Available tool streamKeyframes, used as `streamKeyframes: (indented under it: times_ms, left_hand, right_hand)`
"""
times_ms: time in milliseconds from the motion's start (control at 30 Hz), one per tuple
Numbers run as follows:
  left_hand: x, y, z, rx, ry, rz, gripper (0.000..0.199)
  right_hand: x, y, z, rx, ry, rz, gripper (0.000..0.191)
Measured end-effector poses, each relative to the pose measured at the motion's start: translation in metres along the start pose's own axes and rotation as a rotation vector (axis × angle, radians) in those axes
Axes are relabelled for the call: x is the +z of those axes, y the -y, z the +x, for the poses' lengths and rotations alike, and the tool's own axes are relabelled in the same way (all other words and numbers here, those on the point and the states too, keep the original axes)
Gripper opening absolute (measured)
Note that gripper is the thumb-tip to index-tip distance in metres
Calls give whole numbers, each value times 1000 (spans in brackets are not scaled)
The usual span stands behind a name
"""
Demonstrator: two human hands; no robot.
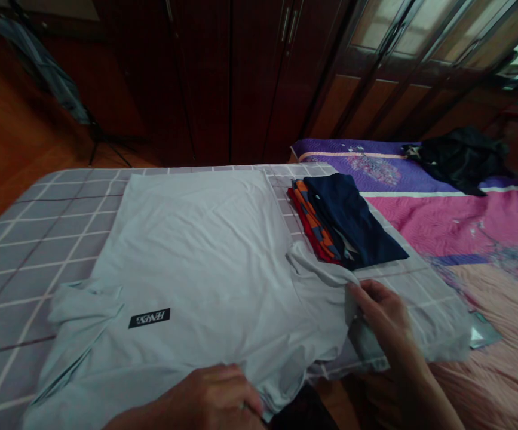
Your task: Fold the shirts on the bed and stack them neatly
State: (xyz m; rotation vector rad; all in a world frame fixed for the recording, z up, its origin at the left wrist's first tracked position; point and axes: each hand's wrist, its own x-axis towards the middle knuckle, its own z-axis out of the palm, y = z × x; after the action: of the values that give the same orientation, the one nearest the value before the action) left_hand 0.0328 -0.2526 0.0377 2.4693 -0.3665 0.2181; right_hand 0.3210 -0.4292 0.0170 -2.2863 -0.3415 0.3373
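A white T-shirt (214,251) lies spread over the grey checked cover, its hem at the far side and its collar end toward me. A small black label print (149,318) shows on its left chest area. At the near edge, my left hand (216,397) is closed on the shirt by the collar; the fingertips are partly hidden. My right hand (382,307) pinches the end of the right sleeve (325,292) between thumb and fingers. The left sleeve (83,304) lies bunched and creased.
Beyond my right hand sits a stack of folded clothes (352,221), navy on top, orange and red beneath. A bed with a purple and pink cover (442,221) stands at the right, bearing a dark garment (462,158). Dark wooden wardrobes (259,77) line the back.
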Motion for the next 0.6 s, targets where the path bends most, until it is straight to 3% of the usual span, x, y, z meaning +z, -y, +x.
streamKeyframes:
  times_ms: [100,167,267,367,433,500,567,600]
  left_hand:
    - [20,4,14,30,-105,155,25]
    - [37,8,21,123,-73,136,18]
    - [52,10,30,165,56,44,13]
    - [38,3,38,155,70,42,17]
    - [14,-3,43,149,196,-63,21]
    - [-14,-6,48,32,350,-254,31]
    - [-35,-2,52,-217,339,-459,41]
    - [-41,3,53,-344,278,-571,44]
  right_hand:
    - [3,5,-3,160,-1,495,32]
    - [4,10,-6,264,22,716,44]
    - [4,16,-8,357,108,790,53]
    - [2,19,-5,355,225,775,39]
    - [2,22,-5,280,182,776,32]
    - [5,29,-12,93,36,713,29]
    - [12,39,-27,-254,-33,515,22]
    - [16,44,-36,-473,7,371,19]
